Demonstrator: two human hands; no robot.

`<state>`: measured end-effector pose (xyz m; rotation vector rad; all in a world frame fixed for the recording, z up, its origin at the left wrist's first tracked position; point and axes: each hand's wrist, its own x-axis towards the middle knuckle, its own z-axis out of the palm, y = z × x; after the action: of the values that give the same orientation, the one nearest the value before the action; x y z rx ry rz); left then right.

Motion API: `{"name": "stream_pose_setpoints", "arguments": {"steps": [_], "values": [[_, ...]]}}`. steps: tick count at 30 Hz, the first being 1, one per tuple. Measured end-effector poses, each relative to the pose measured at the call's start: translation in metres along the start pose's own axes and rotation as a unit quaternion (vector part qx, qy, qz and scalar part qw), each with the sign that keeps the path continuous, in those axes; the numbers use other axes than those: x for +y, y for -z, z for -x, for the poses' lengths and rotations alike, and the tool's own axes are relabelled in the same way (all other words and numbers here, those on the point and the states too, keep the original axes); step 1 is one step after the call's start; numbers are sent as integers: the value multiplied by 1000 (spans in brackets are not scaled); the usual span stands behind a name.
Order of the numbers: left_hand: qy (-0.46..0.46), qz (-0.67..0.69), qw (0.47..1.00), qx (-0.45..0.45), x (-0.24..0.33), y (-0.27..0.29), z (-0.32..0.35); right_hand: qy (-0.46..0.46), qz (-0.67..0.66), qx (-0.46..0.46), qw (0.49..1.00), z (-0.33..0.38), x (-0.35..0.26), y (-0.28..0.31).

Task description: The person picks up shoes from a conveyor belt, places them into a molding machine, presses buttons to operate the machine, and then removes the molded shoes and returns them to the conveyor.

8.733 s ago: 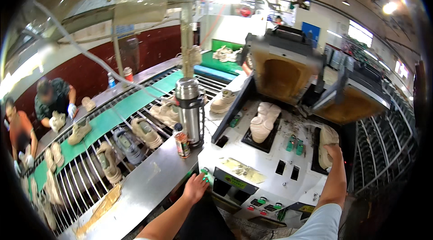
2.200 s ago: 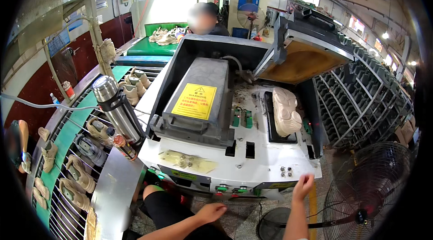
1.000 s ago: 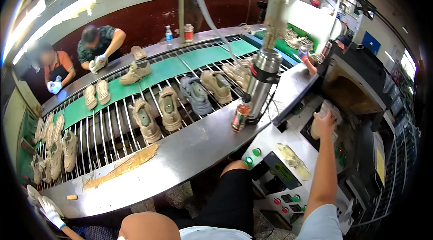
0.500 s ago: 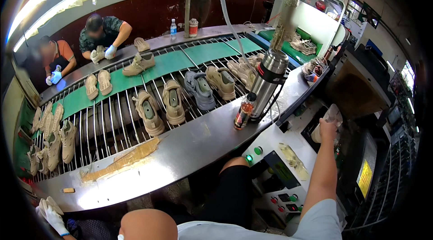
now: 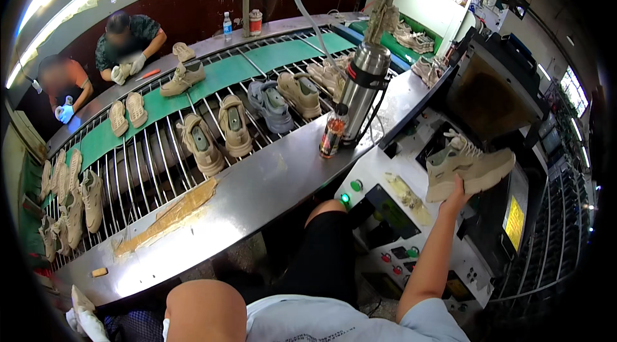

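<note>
A beige lace-up sneaker (image 5: 479, 172) is in my right hand (image 5: 455, 195), which is bare and closed around the heel end and sole from below. Its chunky sole faces away to the right and its laces stick up. Hand and shoe hang over the opened press machine (image 5: 443, 130), near its raised dark lid (image 5: 491, 95). My left hand is out of view; only a bare bent limb shows at the lower edge. Several beige sneakers (image 5: 236, 125) and one grey sneaker (image 5: 270, 105) stand on the roller rack to the left.
A steel thermos (image 5: 366, 85) and a drink bottle (image 5: 333, 130) stand on the metal ledge (image 5: 257, 194). Two people work across the green belt (image 5: 263, 75). A white-gloved hand (image 5: 87, 319), apparently another person's, is at lower left. Buttons line the white control panel (image 5: 373, 175).
My right hand has drawn the sneaker up from the machine, so its whole side shows. The view has shifted slightly. An orange-red tool now lies beside a co-worker across the belt.
</note>
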<state>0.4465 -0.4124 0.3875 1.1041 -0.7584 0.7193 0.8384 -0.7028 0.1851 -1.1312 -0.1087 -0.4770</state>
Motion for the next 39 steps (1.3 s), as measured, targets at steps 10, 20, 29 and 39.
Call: {"name": "stream_pose_setpoints", "arguments": {"steps": [10,20,29,39], "values": [[234,-300,904,197,-134,108,118,-248,-239,-233,909,98,44,-94],[113,-116,772,614,-55,163,221,-164,-21,-802,574,306,37,-208],[214,-559,535,596,-70,239,335,-403,72,-663,627,287,128,-120],[299,-507,520,619,-120,394,240,-202,311,-430,823,240,175,12]]}}
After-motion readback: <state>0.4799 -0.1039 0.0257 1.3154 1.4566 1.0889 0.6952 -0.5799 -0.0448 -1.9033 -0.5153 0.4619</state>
